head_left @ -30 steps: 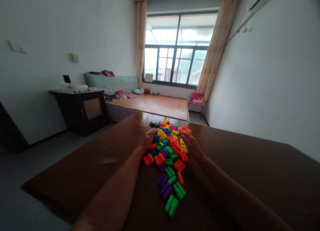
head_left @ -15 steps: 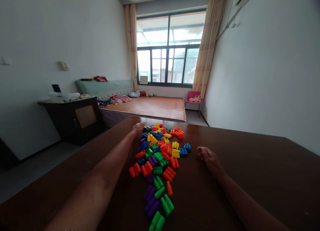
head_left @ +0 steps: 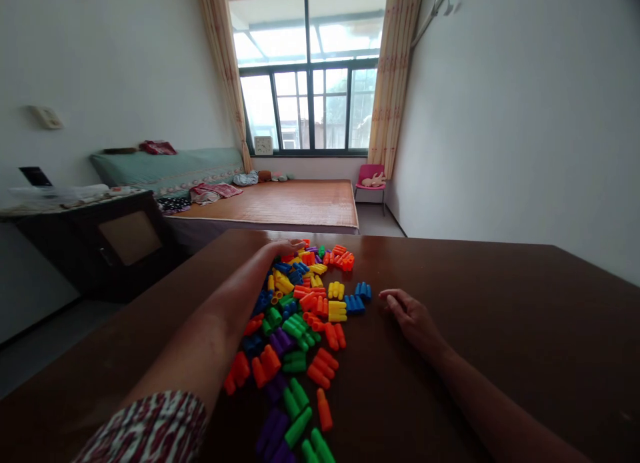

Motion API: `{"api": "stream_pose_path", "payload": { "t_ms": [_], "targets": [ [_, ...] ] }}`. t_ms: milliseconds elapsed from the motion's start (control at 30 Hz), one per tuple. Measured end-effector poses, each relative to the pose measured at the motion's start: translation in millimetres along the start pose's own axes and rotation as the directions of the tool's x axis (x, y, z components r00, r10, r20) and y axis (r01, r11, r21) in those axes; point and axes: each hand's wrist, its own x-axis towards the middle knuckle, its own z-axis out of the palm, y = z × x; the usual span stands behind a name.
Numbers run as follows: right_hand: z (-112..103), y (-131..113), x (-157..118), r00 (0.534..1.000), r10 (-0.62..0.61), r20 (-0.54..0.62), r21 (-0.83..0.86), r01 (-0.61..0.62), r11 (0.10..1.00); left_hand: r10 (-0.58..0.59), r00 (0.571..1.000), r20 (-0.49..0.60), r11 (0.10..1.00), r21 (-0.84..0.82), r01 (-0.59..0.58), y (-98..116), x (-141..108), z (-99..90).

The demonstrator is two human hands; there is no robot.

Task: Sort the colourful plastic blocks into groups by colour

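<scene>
Many plastic blocks in orange, green, yellow, blue and purple lie in a long pile on the brown table (head_left: 430, 269). My left hand (head_left: 291, 245) reaches over the far end of the pile, touching the blocks there; its fingers are small and hard to make out. Right of the pile, my right hand (head_left: 406, 311) rests on the table with its fingers loosely bent and nothing visible in them. Nearest to it are two blue blocks (head_left: 355, 305). An orange block (head_left: 324, 409) lies at the near right of the pile.
Beyond the table stands a low bed (head_left: 280, 203) with clothes on it. A dark cabinet (head_left: 95, 243) is at the left. Near the window, a pink chair (head_left: 370, 176) holds a soft toy.
My left hand has moved right, from beside the pile's far end onto it. The view has shifted, and a patterned sleeve now shows on my left arm.
</scene>
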Motion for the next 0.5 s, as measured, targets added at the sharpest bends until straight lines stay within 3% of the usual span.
{"api": "stream_pose_path", "payload": {
  "t_ms": [67, 167, 267, 400, 500],
  "targets": [
    [0, -1, -1, 1.0, -0.009, -0.001, -0.022, 0.009, 1.0, 0.026, 0.999, 0.039, 0.988, -0.154, -0.019, 8, -6, 4.5],
    [0, 0, 0, 1.0, -0.019, -0.009, -0.002, 0.019, 1.0, 0.088, 0.995, 0.05, 0.895, -0.443, -0.056, 24, -23, 13.3],
    [0, 3, 3, 0.999, -0.007, -0.041, 0.063, 0.01, 0.998, 0.171, 0.984, 0.043, 0.82, -0.561, -0.118, 50, -45, 23.6],
    [0, 6, 4, 0.994, 0.037, -0.103, 0.218, -0.014, 0.976, 0.232, 0.964, -0.13, 0.755, -0.601, -0.263, 100, -77, 29.6],
    [-1, 7, 3, 0.987, 0.078, -0.14, 0.316, -0.03, 0.948, 0.292, 0.903, -0.315, 0.766, -0.489, -0.418, 132, -109, 25.2]
  ]
}}
